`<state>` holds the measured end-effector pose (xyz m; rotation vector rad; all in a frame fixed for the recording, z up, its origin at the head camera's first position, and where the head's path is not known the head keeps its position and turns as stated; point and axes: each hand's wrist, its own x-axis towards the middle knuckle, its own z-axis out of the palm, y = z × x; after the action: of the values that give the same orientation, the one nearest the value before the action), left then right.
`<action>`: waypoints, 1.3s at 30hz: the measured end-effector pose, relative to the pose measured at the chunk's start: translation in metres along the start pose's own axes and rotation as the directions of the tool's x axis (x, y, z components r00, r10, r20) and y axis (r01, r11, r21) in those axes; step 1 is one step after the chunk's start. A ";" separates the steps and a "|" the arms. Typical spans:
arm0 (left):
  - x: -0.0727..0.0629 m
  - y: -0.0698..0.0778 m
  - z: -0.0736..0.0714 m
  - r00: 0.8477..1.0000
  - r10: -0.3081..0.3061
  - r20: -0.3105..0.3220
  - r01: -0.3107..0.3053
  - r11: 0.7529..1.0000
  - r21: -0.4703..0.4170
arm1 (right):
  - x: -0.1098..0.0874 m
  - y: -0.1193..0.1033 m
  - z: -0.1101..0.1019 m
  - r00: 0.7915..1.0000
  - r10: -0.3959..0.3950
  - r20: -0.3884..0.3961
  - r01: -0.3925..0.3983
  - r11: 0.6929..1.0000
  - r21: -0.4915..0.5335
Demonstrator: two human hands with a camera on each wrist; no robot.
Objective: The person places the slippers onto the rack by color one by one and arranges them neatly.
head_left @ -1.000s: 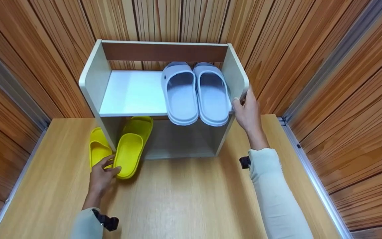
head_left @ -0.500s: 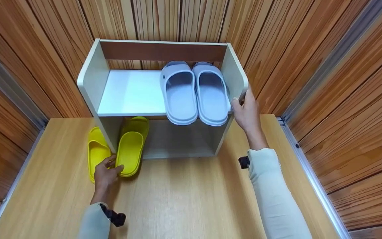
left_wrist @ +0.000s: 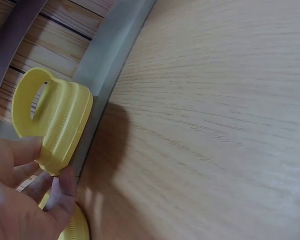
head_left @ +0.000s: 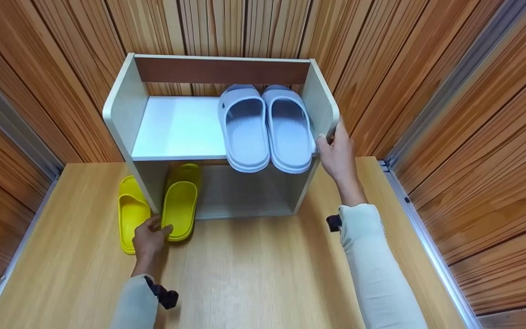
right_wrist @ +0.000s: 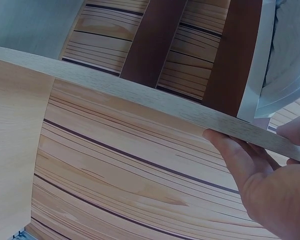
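Observation:
A white two-tier shoe rack [head_left: 178, 128] stands against the wooden back wall. My left hand [head_left: 149, 240] pinches the near end of a yellow slipper [head_left: 180, 208], whose far part lies inside the lower tier at the left. In the left wrist view, the thumb and fingers hold this slipper's [left_wrist: 65, 125] edge. Its mate, another yellow slipper [head_left: 133, 219], lies on the floor outside the rack's left panel. At the opposite side, my right hand [head_left: 339, 155] grips the front edge of the right panel; the right wrist view shows fingers [right_wrist: 232, 152] against that panel's outer face.
Two pale blue-grey slippers, a left one [head_left: 247, 132] and a right one [head_left: 290, 132], sit side by side on the upper shelf, toes to the back. Wood-panelled walls [head_left: 482, 192] with metal rails close in both sides of the wooden floor [head_left: 254, 274].
The left hand has shifted right and slightly forward, swinging the yellow slipper from slanted to nearly straight, deeper into the lower tier. The right hand keeps its grip on the panel.

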<state>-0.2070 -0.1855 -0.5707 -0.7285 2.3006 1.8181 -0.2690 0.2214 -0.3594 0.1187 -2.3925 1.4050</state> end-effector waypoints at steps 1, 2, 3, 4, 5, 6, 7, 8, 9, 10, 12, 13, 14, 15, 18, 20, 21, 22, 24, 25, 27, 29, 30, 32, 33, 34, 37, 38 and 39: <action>0.000 -0.001 0.001 1.000 0.001 -0.001 -0.001 1.000 -0.011 | 0.000 0.000 0.000 1.000 0.007 0.003 -0.007 1.000 0.004; 0.001 -0.002 0.002 1.000 0.002 -0.004 -0.002 1.000 -0.020 | 0.000 0.000 0.000 1.000 0.015 0.007 -0.015 1.000 0.006; 0.001 -0.003 0.003 1.000 0.002 -0.006 -0.003 1.000 -0.024 | 0.000 -0.001 0.000 1.000 0.021 0.011 -0.021 1.000 0.009; 0.002 -0.004 0.004 1.000 0.001 -0.011 -0.001 1.000 -0.028 | 0.000 -0.001 0.000 1.000 0.026 0.014 -0.026 1.000 0.011; 0.002 -0.005 0.005 1.000 0.000 -0.017 -0.001 1.000 -0.028 | 0.000 -0.001 -0.001 0.999 0.030 0.016 -0.030 0.999 0.012; 0.003 -0.006 0.007 1.000 0.002 -0.026 -0.003 1.000 -0.024 | 0.000 -0.001 -0.001 0.999 0.031 0.018 -0.031 0.999 0.013; 0.004 -0.006 0.008 0.999 0.005 -0.036 -0.006 1.000 -0.023 | 0.000 -0.001 -0.001 0.999 0.030 0.018 -0.030 0.999 0.015; 0.005 -0.006 0.010 0.999 0.009 -0.046 -0.010 1.000 -0.019 | 0.000 -0.002 -0.001 0.999 0.029 0.019 -0.029 0.999 0.015; 0.006 -0.007 0.012 0.998 0.012 -0.057 -0.013 1.000 -0.016 | 0.001 -0.002 -0.001 0.999 0.027 0.019 -0.027 1.000 0.016; 0.006 -0.007 0.013 0.998 0.019 -0.067 -0.019 1.000 -0.012 | 0.001 -0.002 -0.001 1.000 0.023 0.017 -0.024 1.000 0.016; 0.006 -0.008 0.016 0.996 0.038 -0.086 -0.038 0.999 0.001 | 0.002 -0.003 -0.001 1.000 0.017 0.015 -0.017 1.000 0.019; 0.006 -0.008 0.016 0.995 0.044 -0.094 -0.044 0.999 0.007 | 0.002 -0.003 -0.001 1.000 0.014 0.016 -0.014 1.000 0.020; 0.006 -0.009 0.017 0.993 0.051 -0.104 -0.050 0.999 0.015 | 0.002 -0.002 -0.001 1.000 0.011 0.016 -0.011 1.000 0.019; 0.006 -0.010 0.017 0.992 0.059 -0.113 -0.057 0.998 0.022 | 0.002 -0.002 -0.001 1.000 0.008 0.016 -0.009 1.000 0.021; 0.004 -0.011 0.017 0.989 0.071 -0.127 -0.068 0.997 0.033 | 0.001 -0.001 0.000 1.000 0.013 0.014 -0.013 1.000 0.017; 0.004 -0.012 0.016 0.990 0.073 -0.124 -0.069 0.997 0.032 | 0.001 0.000 0.000 1.000 0.010 0.011 -0.010 1.000 0.018; 0.004 -0.012 0.016 0.991 0.071 -0.118 -0.068 0.997 0.031 | 0.001 0.000 0.000 1.000 0.008 0.009 -0.008 1.000 0.017; 0.004 -0.013 0.016 0.991 0.070 -0.111 -0.067 0.997 0.035 | 0.001 0.001 0.000 1.000 0.006 0.008 -0.006 1.000 0.019; 0.003 -0.014 0.016 0.993 0.067 -0.099 -0.063 0.997 0.045 | 0.001 0.002 0.000 1.000 -0.002 0.009 0.001 1.000 0.028; 0.003 -0.015 0.015 0.993 0.066 -0.095 -0.062 0.997 0.049 | 0.001 0.002 0.000 1.000 -0.005 0.009 0.004 0.999 0.032; 0.003 -0.015 0.015 0.994 0.064 -0.087 -0.059 0.997 0.058 | 0.002 0.001 0.000 1.000 -0.011 0.009 0.011 0.999 0.038; 0.002 -0.016 0.015 0.995 0.059 -0.079 -0.055 0.997 0.060 | 0.002 0.001 0.001 1.000 -0.015 0.009 0.014 0.999 0.039; 0.002 -0.016 0.015 0.995 0.061 -0.074 -0.057 0.997 0.060 | 0.002 0.001 0.000 1.000 -0.016 0.010 0.016 0.999 0.037; 0.000 -0.016 0.014 0.994 0.078 -0.071 -0.074 0.995 0.068 | 0.001 0.001 0.000 1.000 -0.019 0.009 0.019 0.999 0.036; -0.002 -0.015 0.014 0.993 0.097 -0.071 -0.092 0.993 0.077 | 0.001 0.001 0.000 1.000 -0.020 0.009 0.020 0.999 0.035; -0.003 -0.015 0.015 0.989 0.126 -0.072 -0.119 0.988 0.097 | 0.001 0.001 0.000 1.000 -0.016 0.009 0.016 0.999 0.032; -0.009 -0.014 0.016 0.965 0.251 -0.073 -0.233 0.953 0.194 | 0.000 0.001 0.000 1.000 -0.018 0.006 0.018 1.000 0.023; -0.011 -0.014 0.017 0.951 0.302 -0.070 -0.278 0.930 0.239 | 0.000 0.001 -0.001 1.000 -0.019 0.005 0.019 1.000 0.022; -0.013 -0.014 0.017 0.935 0.349 -0.066 -0.317 0.904 0.286 | 0.000 0.001 -0.001 1.000 -0.016 0.007 0.016 1.000 0.022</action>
<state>-0.1928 -0.1678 -0.5828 -0.4267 2.8242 1.5559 -0.2688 0.2221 -0.3597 0.1480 -2.3771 1.4260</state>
